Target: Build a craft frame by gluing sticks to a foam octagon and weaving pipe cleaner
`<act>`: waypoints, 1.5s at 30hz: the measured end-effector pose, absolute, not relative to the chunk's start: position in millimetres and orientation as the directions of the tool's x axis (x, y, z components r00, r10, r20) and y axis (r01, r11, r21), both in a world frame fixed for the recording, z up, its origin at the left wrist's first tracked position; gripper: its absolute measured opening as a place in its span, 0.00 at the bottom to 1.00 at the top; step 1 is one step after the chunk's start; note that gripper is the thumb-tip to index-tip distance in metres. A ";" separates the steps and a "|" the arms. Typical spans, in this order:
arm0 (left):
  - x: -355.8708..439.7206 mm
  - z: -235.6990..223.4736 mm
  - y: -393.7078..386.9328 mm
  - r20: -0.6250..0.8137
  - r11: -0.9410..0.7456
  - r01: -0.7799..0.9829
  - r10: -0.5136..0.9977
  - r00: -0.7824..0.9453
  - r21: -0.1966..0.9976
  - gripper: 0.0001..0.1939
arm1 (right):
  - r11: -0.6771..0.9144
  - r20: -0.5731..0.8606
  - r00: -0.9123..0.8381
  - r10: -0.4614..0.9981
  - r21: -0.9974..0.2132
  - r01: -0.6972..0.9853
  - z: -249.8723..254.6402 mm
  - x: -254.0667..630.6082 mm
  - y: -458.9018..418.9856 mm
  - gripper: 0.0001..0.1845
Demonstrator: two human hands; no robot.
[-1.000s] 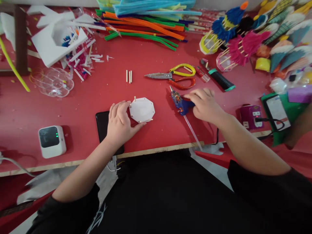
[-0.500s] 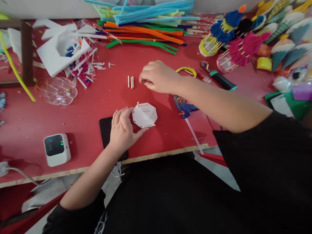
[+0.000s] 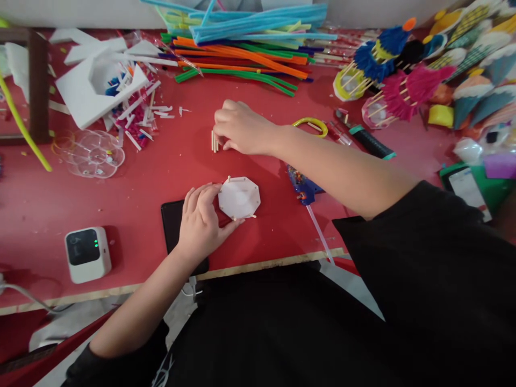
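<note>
My left hand (image 3: 201, 221) grips a white octagonal foam board (image 3: 239, 199) between thumb and fingers, at its left side. Short wooden pegs stand at several of the board's corners. Farther back, my right hand (image 3: 238, 129) has its fingers pinched over a few short wooden sticks (image 3: 214, 141) lying on the red table; the fingertips hide part of the sticks. Under my right forearm lies a blue glue gun (image 3: 303, 188) with a clear glue stick in its back. The scissors' yellow handle (image 3: 312, 123) shows behind that forearm, their blades hidden.
A black phone (image 3: 172, 223) lies under my left wrist. To the left are a white device with a screen (image 3: 87, 255) and a clear flower-shaped tray (image 3: 94, 156). Foam offcuts (image 3: 76, 94), pipe cleaners (image 3: 250, 51), a green-black cutter (image 3: 371, 142) and finished crafts (image 3: 407, 91) lie farther back.
My right hand has let go of the glue gun and moved left across the table to the short sticks, closing over them. My left hand keeps its hold on the octagonal board.
</note>
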State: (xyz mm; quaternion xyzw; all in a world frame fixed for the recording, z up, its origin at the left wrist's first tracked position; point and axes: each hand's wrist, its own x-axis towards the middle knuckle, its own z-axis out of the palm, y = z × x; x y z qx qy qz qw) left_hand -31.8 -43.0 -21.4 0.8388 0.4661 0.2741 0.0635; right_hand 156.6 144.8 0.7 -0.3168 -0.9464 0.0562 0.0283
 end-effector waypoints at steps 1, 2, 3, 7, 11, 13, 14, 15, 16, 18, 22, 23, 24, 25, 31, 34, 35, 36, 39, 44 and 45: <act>-31.8 -21.2 -43.0 0.398 -0.554 0.748 0.819 0.413 0.365 0.45 | 0.793 0.022 -0.797 0.603 -0.126 0.596 0.5 156.6 145.0 0.04; -31.9 -21.0 -42.9 0.394 -0.552 0.749 0.821 0.412 0.367 0.46 | 0.790 0.021 -0.795 0.606 -0.124 0.600 0.4 156.4 145.4 0.04; -31.9 -20.8 -42.9 0.395 -0.552 0.748 0.821 0.412 0.368 0.46 | 0.788 0.017 -0.792 0.610 -0.121 0.604 0.7 155.9 146.0 0.04; -31.8 -20.2 -43.2 0.394 -0.551 0.746 0.823 0.410 0.374 0.46 | 0.790 -0.005 -0.795 0.606 -0.112 0.603 3.8 151.6 148.9 0.05; -31.9 -20.6 -44.2 0.392 -0.544 0.747 0.828 0.402 0.382 0.47 | 0.792 -0.032 -0.801 0.598 -0.135 0.596 5.6 146.1 151.9 0.04; -31.8 -20.6 -44.4 0.398 -0.546 0.748 0.825 0.401 0.377 0.47 | 0.788 -0.032 -0.803 0.596 -0.173 0.591 4.1 143.8 154.2 0.04; -31.7 -20.5 -44.3 0.399 -0.548 0.748 0.824 0.403 0.375 0.46 | 0.784 -0.022 -0.802 0.597 -0.196 0.589 2.9 142.9 155.7 0.05; -31.6 -20.3 -44.2 0.397 -0.548 0.747 0.824 0.405 0.376 0.46 | 0.780 -0.008 -0.800 0.599 -0.217 0.587 1.5 142.3 157.4 0.05; -31.5 -20.1 -44.0 0.393 -0.549 0.746 0.824 0.407 0.378 0.46 | 0.779 0.001 -0.801 0.599 -0.234 0.582 0.1 142.1 159.4 0.06; -31.2 -19.8 -43.7 0.387 -0.545 0.746 0.828 0.406 0.384 0.47 | 0.777 0.002 -0.804 0.594 -0.260 0.573 -1.8 143.3 163.2 0.07; -31.1 -19.8 -44.5 0.362 -0.525 0.749 0.844 0.396 0.404 0.47 | 0.779 -0.031 -0.821 0.569 -0.300 0.551 1.4 153.5 163.4 0.08; -31.0 -19.7 -44.8 0.358 -0.520 0.753 0.847 0.393 0.403 0.47 | 0.772 -0.020 -0.822 0.570 -0.330 0.543 4.3 157.5 160.3 0.08; -30.9 -19.6 -45.1 0.358 -0.517 0.757 0.848 0.390 0.400 0.46 | 0.754 -0.003 -0.817 0.577 -0.380 0.535 8.3 161.9 155.6 0.07; -30.7 -19.4 -45.3 0.361 -0.517 0.759 0.847 0.389 0.395 0.46 | 0.717 0.024 -0.799 0.601 -0.459 0.525 13.4 166.6 149.4 0.07; -29.8 -17.9 -44.7 0.379 -0.536 0.749 0.834 0.401 0.388 0.45 | 0.134 -0.008 -0.511 0.859 -0.961 0.241 53.6 195.0 101.3 0.13; -29.7 -17.5 -44.2 0.370 -0.525 0.756 0.842 0.393 0.391 0.46 | 0.026 -0.022 -0.433 0.901 -0.994 0.103 66.7 206.3 84.4 0.15; -29.8 -17.4 -44.1 0.370 -0.525 0.758 0.842 0.393 0.388 0.46 | 0.012 -0.026 -0.428 0.903 -0.996 0.085 69.0 209.4 79.9 0.15; -29.9 -17.3 -43.9 0.373 -0.528 0.758 0.839 0.396 0.383 0.47 | 0.000 -0.032 -0.430 0.902 -0.997 0.073 70.3 212.0 75.5 0.14; -30.4 -17.3 -43.1 0.383 -0.540 0.755 0.830 0.405 0.372 0.47 | -0.015 -0.029 -0.413 0.910 -0.999 0.038 69.5 216.4 61.7 0.13; -30.8 -19.0 -41.9 0.391 -0.544 0.753 0.827 0.405 0.371 0.47 | 0.139 0.104 -0.260 0.960 -0.983 0.118 65.0 214.8 39.9 0.10; -30.8 -19.5 -41.8 0.392 -0.544 0.754 0.827 0.404 0.369 0.46 | 0.172 0.130 -0.242 0.962 -0.971 0.163 65.2 214.3 36.9 0.10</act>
